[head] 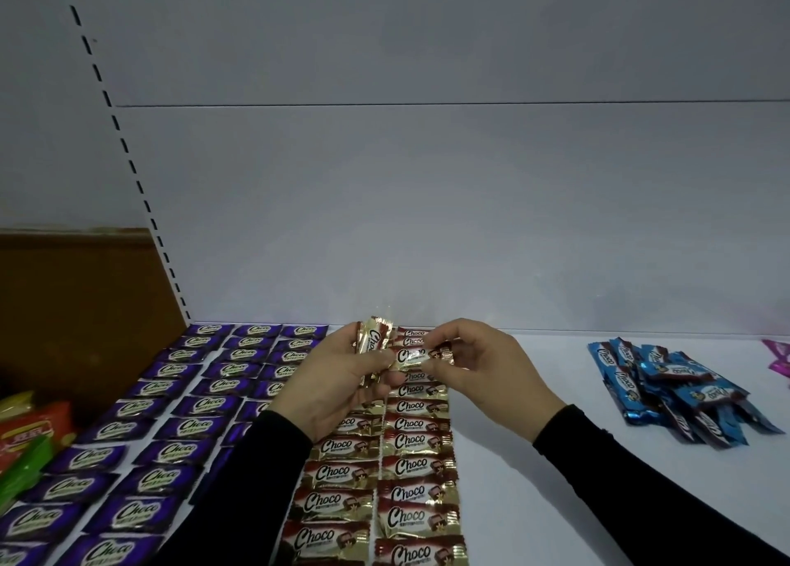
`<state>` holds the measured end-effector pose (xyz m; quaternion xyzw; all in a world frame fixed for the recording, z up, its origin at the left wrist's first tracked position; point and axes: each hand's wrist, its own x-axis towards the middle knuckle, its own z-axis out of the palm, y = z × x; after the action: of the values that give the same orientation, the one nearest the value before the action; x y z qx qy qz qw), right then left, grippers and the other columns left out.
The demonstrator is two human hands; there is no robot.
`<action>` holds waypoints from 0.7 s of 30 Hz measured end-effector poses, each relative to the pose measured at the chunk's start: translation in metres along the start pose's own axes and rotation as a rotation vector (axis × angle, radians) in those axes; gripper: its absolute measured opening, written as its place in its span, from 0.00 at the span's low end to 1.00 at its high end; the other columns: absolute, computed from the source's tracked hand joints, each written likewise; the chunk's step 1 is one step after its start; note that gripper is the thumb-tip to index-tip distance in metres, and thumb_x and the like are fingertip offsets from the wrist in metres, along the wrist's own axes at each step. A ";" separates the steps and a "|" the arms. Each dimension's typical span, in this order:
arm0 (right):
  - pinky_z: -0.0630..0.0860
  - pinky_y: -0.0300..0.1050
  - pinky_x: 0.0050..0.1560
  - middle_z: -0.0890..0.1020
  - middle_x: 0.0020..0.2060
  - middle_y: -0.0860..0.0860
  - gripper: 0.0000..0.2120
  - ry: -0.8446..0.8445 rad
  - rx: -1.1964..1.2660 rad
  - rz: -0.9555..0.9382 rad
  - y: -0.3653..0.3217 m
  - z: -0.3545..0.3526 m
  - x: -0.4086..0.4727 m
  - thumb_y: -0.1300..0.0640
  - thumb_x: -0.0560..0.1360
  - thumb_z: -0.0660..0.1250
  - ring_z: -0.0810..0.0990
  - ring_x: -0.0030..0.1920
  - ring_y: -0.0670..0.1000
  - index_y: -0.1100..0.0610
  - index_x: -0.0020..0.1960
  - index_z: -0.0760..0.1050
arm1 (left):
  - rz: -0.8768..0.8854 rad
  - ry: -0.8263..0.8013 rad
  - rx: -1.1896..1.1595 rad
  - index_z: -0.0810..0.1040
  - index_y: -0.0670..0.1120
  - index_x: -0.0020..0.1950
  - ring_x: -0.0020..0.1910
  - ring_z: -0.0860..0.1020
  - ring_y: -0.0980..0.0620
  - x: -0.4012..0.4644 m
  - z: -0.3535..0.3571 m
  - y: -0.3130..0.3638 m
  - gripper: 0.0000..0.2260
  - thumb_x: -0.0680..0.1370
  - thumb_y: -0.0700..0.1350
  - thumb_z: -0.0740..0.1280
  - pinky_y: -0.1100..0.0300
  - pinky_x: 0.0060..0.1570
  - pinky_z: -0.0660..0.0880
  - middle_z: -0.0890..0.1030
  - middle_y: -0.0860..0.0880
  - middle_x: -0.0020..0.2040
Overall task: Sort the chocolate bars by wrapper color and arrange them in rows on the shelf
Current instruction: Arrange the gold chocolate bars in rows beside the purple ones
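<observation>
Purple Choco bars (pixel 188 422) lie in three rows on the left of the white shelf (pixel 534 488). Two rows of gold-and-brown Choco bars (pixel 412 471) run down the middle. My left hand (pixel 337 388) grips a small bunch of gold-and-brown bars (pixel 375 338) held upright above those rows. My right hand (pixel 485 366) pinches one gold-and-brown bar (pixel 421 357) by its right end, held level between the two hands. A loose pile of blue bars (pixel 675 390) sits on the shelf at the right.
A pink wrapper (pixel 779 358) shows at the far right edge. Red and green packets (pixel 30 441) lie on a neighbouring brown shelf at the left. The white back panel (pixel 427 202) and a slotted upright (pixel 141 189) rise behind the shelf.
</observation>
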<state>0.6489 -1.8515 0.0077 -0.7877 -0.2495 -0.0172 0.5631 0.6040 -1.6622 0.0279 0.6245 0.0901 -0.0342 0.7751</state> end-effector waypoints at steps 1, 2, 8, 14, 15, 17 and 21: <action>0.79 0.41 0.49 0.83 0.46 0.46 0.09 0.000 -0.109 -0.062 0.002 -0.001 0.000 0.59 0.71 0.76 0.82 0.46 0.47 0.48 0.47 0.80 | 0.002 0.000 0.003 0.79 0.42 0.55 0.32 0.82 0.52 0.000 0.000 0.000 0.08 0.79 0.32 0.66 0.65 0.26 0.76 0.84 0.42 0.44; 0.78 0.38 0.50 0.82 0.46 0.44 0.09 -0.009 -0.197 -0.127 0.004 -0.002 0.000 0.59 0.71 0.76 0.81 0.47 0.45 0.47 0.47 0.80 | 0.002 -0.003 0.008 0.79 0.42 0.56 0.33 0.82 0.51 0.000 0.000 -0.001 0.08 0.79 0.32 0.67 0.65 0.26 0.77 0.84 0.42 0.45; 0.77 0.36 0.51 0.81 0.45 0.44 0.07 0.038 -0.312 -0.151 0.012 -0.027 0.011 0.59 0.72 0.75 0.80 0.45 0.42 0.50 0.48 0.81 | -0.009 0.068 -0.078 0.77 0.40 0.56 0.34 0.82 0.50 0.004 -0.005 0.001 0.06 0.80 0.35 0.67 0.63 0.29 0.79 0.85 0.42 0.41; 0.74 0.32 0.44 0.81 0.43 0.41 0.04 0.129 -0.438 0.166 0.040 -0.043 0.020 0.54 0.72 0.72 0.79 0.45 0.41 0.45 0.41 0.82 | -0.065 0.101 -0.264 0.73 0.37 0.53 0.41 0.82 0.41 0.007 -0.008 0.003 0.05 0.81 0.31 0.60 0.55 0.34 0.83 0.82 0.34 0.47; 0.72 0.29 0.43 0.81 0.44 0.40 0.03 0.105 -0.455 0.183 0.042 -0.043 0.022 0.53 0.72 0.71 0.79 0.46 0.40 0.45 0.41 0.82 | -0.065 0.089 -0.261 0.74 0.36 0.55 0.41 0.83 0.41 0.007 -0.008 0.003 0.06 0.81 0.30 0.59 0.55 0.35 0.83 0.82 0.34 0.48; 0.69 0.27 0.45 0.81 0.45 0.40 0.03 0.060 -0.482 0.187 0.044 -0.044 0.025 0.54 0.74 0.71 0.78 0.48 0.40 0.47 0.44 0.83 | -0.063 0.067 -0.248 0.74 0.36 0.58 0.40 0.85 0.42 0.008 -0.008 0.001 0.09 0.82 0.30 0.58 0.55 0.34 0.83 0.83 0.35 0.48; 0.66 0.27 0.48 0.81 0.49 0.41 0.04 0.056 -0.485 0.171 0.052 -0.049 0.029 0.54 0.74 0.71 0.77 0.51 0.40 0.48 0.47 0.83 | -0.062 0.062 -0.239 0.75 0.37 0.59 0.39 0.85 0.44 0.008 -0.008 0.001 0.09 0.81 0.30 0.60 0.57 0.33 0.82 0.85 0.37 0.44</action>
<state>0.7082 -1.8970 -0.0107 -0.9172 -0.1549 -0.0505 0.3637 0.6114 -1.6534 0.0252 0.5252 0.1368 -0.0280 0.8394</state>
